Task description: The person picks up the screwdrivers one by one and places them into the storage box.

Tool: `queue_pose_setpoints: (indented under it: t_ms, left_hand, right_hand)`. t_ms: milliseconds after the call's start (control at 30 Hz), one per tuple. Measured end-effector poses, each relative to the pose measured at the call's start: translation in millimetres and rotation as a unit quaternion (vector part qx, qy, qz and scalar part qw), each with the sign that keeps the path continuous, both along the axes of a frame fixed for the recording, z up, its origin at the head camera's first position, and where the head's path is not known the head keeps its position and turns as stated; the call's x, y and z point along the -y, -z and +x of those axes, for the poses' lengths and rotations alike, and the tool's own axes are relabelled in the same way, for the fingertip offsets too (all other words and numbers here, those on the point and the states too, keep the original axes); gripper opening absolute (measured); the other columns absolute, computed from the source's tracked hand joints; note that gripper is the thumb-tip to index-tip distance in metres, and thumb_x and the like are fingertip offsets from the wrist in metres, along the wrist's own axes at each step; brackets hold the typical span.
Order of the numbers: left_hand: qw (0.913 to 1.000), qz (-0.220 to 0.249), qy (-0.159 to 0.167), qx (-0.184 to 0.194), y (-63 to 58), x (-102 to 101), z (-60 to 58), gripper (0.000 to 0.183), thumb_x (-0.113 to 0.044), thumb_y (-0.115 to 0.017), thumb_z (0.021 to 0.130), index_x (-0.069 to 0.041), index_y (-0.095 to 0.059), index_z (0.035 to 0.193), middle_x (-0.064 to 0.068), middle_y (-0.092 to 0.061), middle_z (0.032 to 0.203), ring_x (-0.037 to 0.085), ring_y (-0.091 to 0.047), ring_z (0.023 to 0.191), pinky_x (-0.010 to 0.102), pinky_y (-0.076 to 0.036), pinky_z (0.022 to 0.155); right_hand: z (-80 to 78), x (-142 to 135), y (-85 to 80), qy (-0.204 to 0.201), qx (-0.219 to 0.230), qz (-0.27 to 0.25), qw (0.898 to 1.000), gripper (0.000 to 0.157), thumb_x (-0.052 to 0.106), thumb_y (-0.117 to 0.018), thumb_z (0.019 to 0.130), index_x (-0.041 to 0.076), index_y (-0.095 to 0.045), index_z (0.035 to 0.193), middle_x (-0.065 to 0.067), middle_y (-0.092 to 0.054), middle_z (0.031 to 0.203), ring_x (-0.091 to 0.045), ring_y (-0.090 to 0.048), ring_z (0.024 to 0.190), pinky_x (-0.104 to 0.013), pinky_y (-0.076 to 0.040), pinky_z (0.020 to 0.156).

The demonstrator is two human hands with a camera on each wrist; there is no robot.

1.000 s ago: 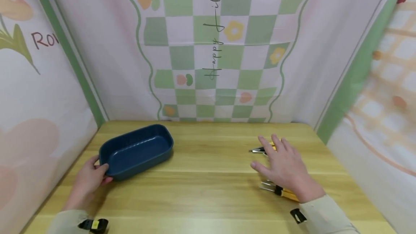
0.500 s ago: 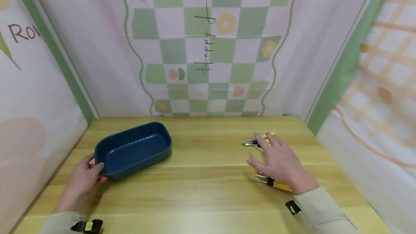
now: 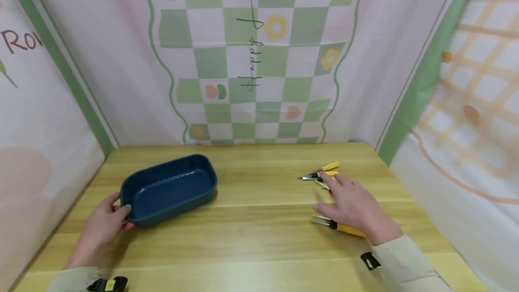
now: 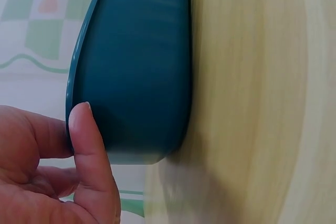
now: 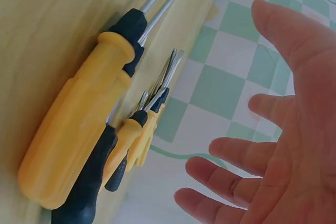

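Observation:
My left hand [image 3: 101, 226] pinches the near left corner of a dark blue rectangular box [image 3: 170, 193], thumb on the inner side in the head view. In the left wrist view the thumb lies along the rim of the blue box [image 4: 134, 66]. Its inside shows bare. My right hand [image 3: 354, 206] hovers with spread fingers above several screwdrivers and holds nothing. The nearer pair lies under its wrist, with one yellow screwdriver [image 3: 350, 230] showing. Beyond the fingertips lies another, a small yellow screwdriver [image 3: 330, 166]. The right wrist view shows a thick yellow-handled screwdriver [image 5: 79, 121] close by.
A light wooden table [image 3: 251, 247] carries everything. Behind it hangs a green checkered cloth [image 3: 243, 66], with printed cloths at both sides. A black-handled tool [image 5: 86, 182] lies beside the thick screwdriver.
The head view has shifted slightly. Against the table, the blue box has slid a little to the right with my left hand. My right hand has drifted right, uncovering more of the far screwdrivers.

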State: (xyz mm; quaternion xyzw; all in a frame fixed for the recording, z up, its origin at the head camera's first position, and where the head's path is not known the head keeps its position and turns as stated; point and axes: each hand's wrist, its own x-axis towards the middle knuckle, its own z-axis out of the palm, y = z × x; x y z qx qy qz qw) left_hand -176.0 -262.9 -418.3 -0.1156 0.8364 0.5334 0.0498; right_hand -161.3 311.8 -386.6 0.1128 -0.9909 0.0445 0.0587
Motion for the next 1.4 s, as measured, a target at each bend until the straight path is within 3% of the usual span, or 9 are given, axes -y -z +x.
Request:
queue_pose_setpoints:
  t_ms: [167,633,767,900,1100,1233,1400]
  left_hand:
    - [1.0000,0.002,0.003,0.001,0.8,-3.6,1.2,0.066,-0.012,-0.043,0.109,0.009,-0.010,0.162,0.022,-0.047,0.115,0.009,-0.062,0.073,0.024,-0.061,0.065]
    - [1.0000,-0.007,0.003,0.001,1.4,-12.1,4.2,0.065,-0.012,-0.045,0.109,0.008,-0.014,0.162,0.021,-0.048,0.114,0.013,-0.062,0.077,0.025,-0.061,0.065]
    - [1.0000,-0.009,0.005,0.000,2.0,-13.1,4.5,0.064,-0.012,-0.045,0.109,0.008,-0.015,0.162,0.021,-0.047,0.115,0.014,-0.062,0.077,0.025,-0.061,0.065]
    - [0.9999,-0.007,0.007,-0.002,1.9,-14.4,4.8,0.064,-0.012,-0.045,0.109,0.008,-0.015,0.163,0.021,-0.046,0.114,0.014,-0.061,0.077,0.025,-0.060,0.064]
    - [1.0000,-0.004,0.008,-0.005,1.0,-17.6,5.7,0.064,-0.012,-0.045,0.109,0.008,-0.015,0.162,0.021,-0.045,0.114,0.014,-0.061,0.077,0.025,-0.060,0.064]
    - [1.0000,-0.006,0.005,-0.003,0.6,-18.1,6.0,0.064,-0.012,-0.045,0.109,0.008,-0.015,0.162,0.022,-0.045,0.115,0.015,-0.061,0.078,0.025,-0.060,0.064]
    - [0.9999,-0.009,0.006,-0.003,1.2,-18.0,5.9,0.064,-0.012,-0.045,0.109,0.008,-0.016,0.162,0.020,-0.045,0.113,0.016,-0.061,0.078,0.025,-0.060,0.064]
  right_hand:
    - [5.9,-3.2,1.8,-0.004,0.011,0.007,1.000,0.095,0.067,-0.071,0.088,0.011,-0.042,0.159,-0.032,-0.056,0.142,-0.056,-0.060,0.120,-0.068,-0.052,0.095]
    - [11.1,-8.6,2.1,-0.005,0.049,0.019,0.999,0.091,0.066,-0.079,0.081,0.014,-0.051,0.150,-0.029,-0.065,0.122,-0.042,-0.066,0.104,-0.059,-0.058,0.075]
    - [13.1,-11.0,3.5,-0.009,0.054,0.021,0.998,0.089,0.063,-0.083,0.077,0.013,-0.056,0.145,-0.028,-0.066,0.119,-0.040,-0.068,0.100,-0.058,-0.059,0.076]
    - [14.5,-12.3,4.4,-0.011,0.072,0.009,0.997,0.081,0.059,-0.086,0.075,0.011,-0.061,0.135,-0.023,-0.068,0.117,-0.036,-0.069,0.100,-0.056,-0.059,0.077]
    - [15.4,-13.8,5.7,-0.008,0.101,-0.003,0.995,0.062,0.050,-0.090,0.073,0.014,-0.064,0.115,-0.001,-0.062,0.092,-0.016,-0.057,0.078,-0.040,-0.052,0.065]
    - [16.3,-13.8,6.7,-0.009,0.119,-0.005,0.993,0.051,0.045,-0.091,0.074,0.016,-0.063,0.106,0.002,-0.055,0.083,-0.015,-0.049,0.071,-0.035,-0.045,0.060]
    - [17.6,-14.2,7.8,-0.008,0.142,-0.003,0.990,0.042,0.039,-0.090,0.076,0.019,-0.063,0.100,0.005,-0.055,0.078,-0.014,-0.049,0.069,-0.034,-0.045,0.060]
